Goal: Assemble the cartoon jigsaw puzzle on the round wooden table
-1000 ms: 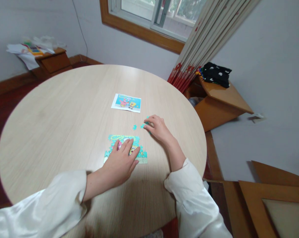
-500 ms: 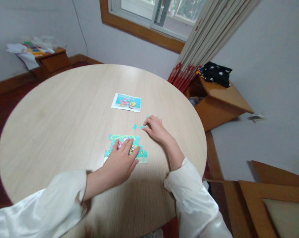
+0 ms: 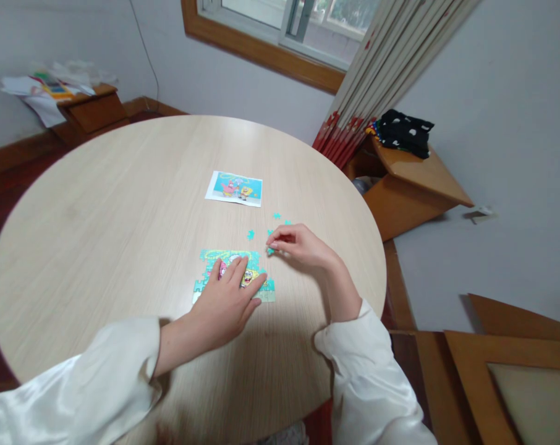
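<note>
My left hand [image 3: 227, 300] rests flat with fingers spread on a partly assembled jigsaw puzzle [image 3: 210, 255], covering its middle and lower left. Pink and yellow cartoon figures show between the fingers, and the puzzle's outline is uneven at the left and upper right. Just off the puzzle's upper right corner, my right hand [image 3: 298, 244] pinches a small turquoise puzzle piece [image 3: 271, 251] between thumb and fingertips. Several loose turquoise pieces lie beyond it, among them one puzzle piece [image 3: 251, 235] above the puzzle and another piece [image 3: 277, 216] farther back.
A printed reference picture [image 3: 236, 188] with the same cartoon figures lies farther back on the round wooden table [image 3: 122, 216]. Past the table's right edge stands a wooden cabinet [image 3: 414, 191] with a black patterned cloth [image 3: 405, 133] on top. A chair [image 3: 507, 371] is at the lower right.
My right hand has come nearer to the puzzle with a turquoise piece in its pinch, uncovering loose pieces behind it. My left hand stays on the puzzle.
</note>
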`<state>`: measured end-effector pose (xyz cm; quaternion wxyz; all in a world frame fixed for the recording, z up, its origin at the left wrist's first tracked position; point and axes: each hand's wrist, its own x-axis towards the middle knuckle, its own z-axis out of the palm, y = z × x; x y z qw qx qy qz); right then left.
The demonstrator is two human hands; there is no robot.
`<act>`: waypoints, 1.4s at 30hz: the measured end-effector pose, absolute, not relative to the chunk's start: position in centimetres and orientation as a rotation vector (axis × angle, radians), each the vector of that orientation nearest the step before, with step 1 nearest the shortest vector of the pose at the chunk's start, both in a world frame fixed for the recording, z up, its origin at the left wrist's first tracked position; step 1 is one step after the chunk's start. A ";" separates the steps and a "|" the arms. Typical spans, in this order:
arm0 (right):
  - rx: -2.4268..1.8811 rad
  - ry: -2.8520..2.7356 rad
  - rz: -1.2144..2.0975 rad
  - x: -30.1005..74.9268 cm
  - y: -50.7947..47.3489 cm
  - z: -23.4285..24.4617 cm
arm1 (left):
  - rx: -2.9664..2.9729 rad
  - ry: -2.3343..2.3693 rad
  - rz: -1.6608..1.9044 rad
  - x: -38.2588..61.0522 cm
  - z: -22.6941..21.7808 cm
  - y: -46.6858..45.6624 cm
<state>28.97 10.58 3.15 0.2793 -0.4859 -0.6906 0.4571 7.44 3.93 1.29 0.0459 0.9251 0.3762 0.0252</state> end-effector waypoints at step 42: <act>-1.500 -2.034 1.127 28.5 10.0 2.4 | 2.791 1.122 0.055 7.4 1.4 4.0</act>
